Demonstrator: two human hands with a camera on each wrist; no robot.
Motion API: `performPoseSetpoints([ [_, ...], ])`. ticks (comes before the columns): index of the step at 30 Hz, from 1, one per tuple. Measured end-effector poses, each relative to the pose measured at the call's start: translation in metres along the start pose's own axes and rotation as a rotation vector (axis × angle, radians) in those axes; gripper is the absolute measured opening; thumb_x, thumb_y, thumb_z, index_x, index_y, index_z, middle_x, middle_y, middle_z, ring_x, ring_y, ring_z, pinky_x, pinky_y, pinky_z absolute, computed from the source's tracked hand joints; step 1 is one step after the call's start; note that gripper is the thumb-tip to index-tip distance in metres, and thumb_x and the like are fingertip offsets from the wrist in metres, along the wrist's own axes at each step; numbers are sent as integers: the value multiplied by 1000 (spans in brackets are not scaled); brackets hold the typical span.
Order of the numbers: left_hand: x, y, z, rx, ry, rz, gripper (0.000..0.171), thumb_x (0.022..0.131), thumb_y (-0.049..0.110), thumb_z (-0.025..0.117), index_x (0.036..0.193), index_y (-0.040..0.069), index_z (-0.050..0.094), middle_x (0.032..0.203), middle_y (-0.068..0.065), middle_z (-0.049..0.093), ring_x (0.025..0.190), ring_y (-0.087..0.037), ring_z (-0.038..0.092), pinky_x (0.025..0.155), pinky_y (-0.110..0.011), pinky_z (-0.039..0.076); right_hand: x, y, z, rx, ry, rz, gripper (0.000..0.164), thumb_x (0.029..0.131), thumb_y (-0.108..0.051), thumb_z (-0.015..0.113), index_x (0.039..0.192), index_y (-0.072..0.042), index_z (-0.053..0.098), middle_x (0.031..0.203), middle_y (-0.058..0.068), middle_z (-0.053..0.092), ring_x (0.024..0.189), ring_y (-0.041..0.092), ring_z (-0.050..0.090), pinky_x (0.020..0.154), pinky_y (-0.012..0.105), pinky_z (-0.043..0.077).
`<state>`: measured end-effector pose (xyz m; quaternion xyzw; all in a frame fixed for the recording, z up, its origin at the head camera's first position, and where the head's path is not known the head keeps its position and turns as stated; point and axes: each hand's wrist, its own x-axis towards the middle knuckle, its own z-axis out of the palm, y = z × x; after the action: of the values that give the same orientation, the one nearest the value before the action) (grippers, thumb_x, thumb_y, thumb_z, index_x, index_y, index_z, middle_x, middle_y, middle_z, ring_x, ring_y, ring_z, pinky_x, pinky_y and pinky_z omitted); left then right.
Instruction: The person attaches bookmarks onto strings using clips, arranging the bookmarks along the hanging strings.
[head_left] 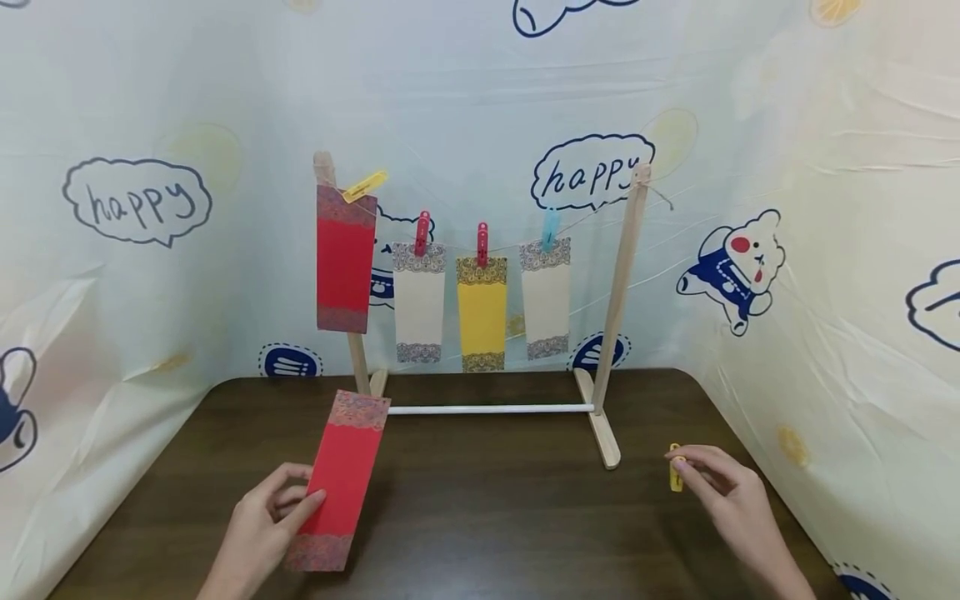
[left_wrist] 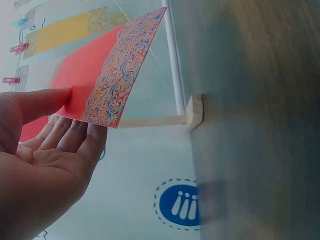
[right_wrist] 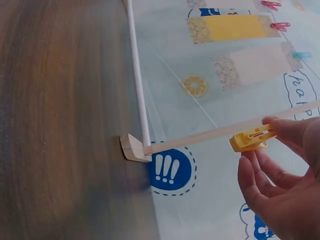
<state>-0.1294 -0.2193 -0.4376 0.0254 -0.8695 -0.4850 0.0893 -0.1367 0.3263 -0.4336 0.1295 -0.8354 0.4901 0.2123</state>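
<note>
My left hand (head_left: 262, 521) pinches a red card (head_left: 343, 475) with patterned ends between thumb and fingers, tilted above the table's front left. The left wrist view shows the thumb on one face of this card (left_wrist: 120, 70) and the fingers behind it. On the right, my right hand (head_left: 738, 496) pinches a yellow clothespin (head_left: 677, 468); in the right wrist view this clothespin (right_wrist: 250, 140) sits between thumb and fingertips. Another red card (head_left: 345, 262) hangs at the string's left end under a yellow clothespin (head_left: 365, 186).
A wooden stand with a left post (head_left: 358, 362), right post (head_left: 621, 292) and white crossbar (head_left: 491, 409) stands on the brown table (head_left: 510, 500). Along its string hang a white card (head_left: 418, 308), a yellow card (head_left: 482, 317) and another white card (head_left: 547, 304), held by red and blue clothespins.
</note>
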Motion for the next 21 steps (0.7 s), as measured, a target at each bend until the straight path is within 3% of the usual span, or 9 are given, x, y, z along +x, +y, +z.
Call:
performPoseSetpoints([
  [9,-1,12,2,-10,-3,74,26,88,11,77,108,6,62,85,-2,75,70,-10,69,65,-21,55,7,-11,-5,-95,2,-80,17,92,2,67,104,-9,74,103,3,71,89,10,66,73,16,53],
  [16,2,24,3,-16,-48,41,27,88,10,76,110,7,61,88,-3,75,70,-11,69,68,-21,56,13,-25,-10,-164,4,-148,22,89,2,72,101,-16,76,102,0,71,93,4,63,73,12,51],
  [21,5,32,6,-52,-71,78,26,88,8,75,109,6,60,87,-3,74,69,-12,68,67,-23,57,17,-33,-14,-207,9,-163,26,88,1,73,101,-20,77,103,-2,69,95,2,62,73,11,50],
])
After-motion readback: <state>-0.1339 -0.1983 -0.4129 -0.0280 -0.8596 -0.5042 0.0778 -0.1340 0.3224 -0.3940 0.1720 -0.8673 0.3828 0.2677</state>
